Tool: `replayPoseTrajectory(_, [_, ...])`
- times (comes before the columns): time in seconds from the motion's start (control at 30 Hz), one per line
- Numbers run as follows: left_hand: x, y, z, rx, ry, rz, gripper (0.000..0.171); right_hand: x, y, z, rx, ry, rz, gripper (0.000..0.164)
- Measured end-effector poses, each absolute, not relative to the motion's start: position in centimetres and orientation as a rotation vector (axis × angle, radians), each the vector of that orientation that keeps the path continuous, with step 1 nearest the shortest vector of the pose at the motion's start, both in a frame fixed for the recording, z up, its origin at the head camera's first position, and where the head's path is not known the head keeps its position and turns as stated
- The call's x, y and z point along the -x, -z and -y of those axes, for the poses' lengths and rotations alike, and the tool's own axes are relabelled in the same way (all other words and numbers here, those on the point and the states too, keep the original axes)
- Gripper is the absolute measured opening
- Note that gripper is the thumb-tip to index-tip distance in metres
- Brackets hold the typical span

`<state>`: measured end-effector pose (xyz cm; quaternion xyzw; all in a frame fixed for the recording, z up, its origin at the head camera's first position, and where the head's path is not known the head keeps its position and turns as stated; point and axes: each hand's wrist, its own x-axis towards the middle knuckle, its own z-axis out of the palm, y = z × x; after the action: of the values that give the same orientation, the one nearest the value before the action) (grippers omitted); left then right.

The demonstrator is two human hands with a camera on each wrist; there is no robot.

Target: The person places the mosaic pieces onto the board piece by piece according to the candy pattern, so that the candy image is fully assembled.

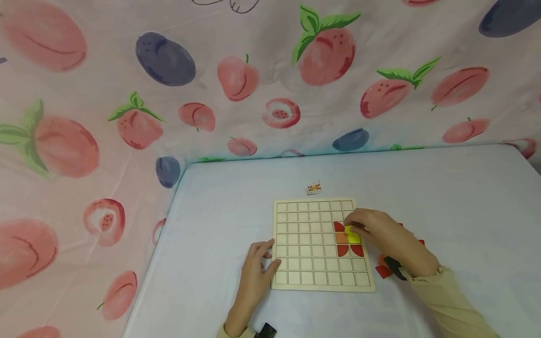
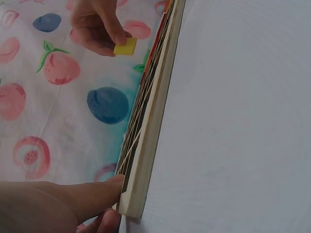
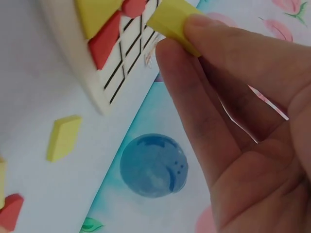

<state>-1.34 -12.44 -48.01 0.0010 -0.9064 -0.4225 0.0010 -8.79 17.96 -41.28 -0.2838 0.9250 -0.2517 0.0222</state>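
A pale wooden grid board [image 1: 304, 244] lies flat on the table. My right hand [image 1: 372, 226] pinches a yellow square tile [image 3: 167, 22] between thumb and fingertip, over the board's right side. Beneath it on the grid are a yellow tile [image 1: 354, 238], an orange square tile [image 1: 341, 238] and several red quarter-round tiles [image 1: 357, 250]. At the board's left edge, my left hand [image 1: 253, 270] touches the rim with thumb and fingers spread. The left wrist view shows a straight digit [image 2: 95, 196] against that edge.
A small pattern card [image 1: 313, 188] lies beyond the board. Loose tiles are scattered to the right, partly hidden by my right forearm, among them a red tile [image 1: 383, 272] and a yellow tile [image 3: 64, 138]. Fruit-printed cloth [image 1: 253, 84] borders the table [image 1: 220, 211] behind and left.
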Motion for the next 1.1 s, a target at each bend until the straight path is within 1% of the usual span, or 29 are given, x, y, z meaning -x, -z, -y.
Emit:
replayPoseTrajectory(0.23, [1.2, 48.0, 12.5, -0.002, 1.318, 2.840, 0.049, 9.7, 41.2, -16.6, 0.865, 0.791, -2.809, 0.012])
replayPoseTrajectory(0.57, [1.3, 47.9, 12.5, -0.003, 1.337, 2.846, 0.049, 10.8, 41.3, -15.0, 0.823, 0.792, -2.752, 0.012])
replayPoseTrajectory(0.87, [1.2, 48.0, 12.5, 0.004, 1.338, 2.839, 0.050, 11.6, 42.4, -14.0, 0.913, 0.748, -2.774, 0.010])
replayPoseTrajectory(1.1, [1.3, 47.9, 12.5, 0.000, 1.336, 2.835, 0.049, 12.0, 42.9, -13.7, 0.847, 0.727, -2.760, 0.009])
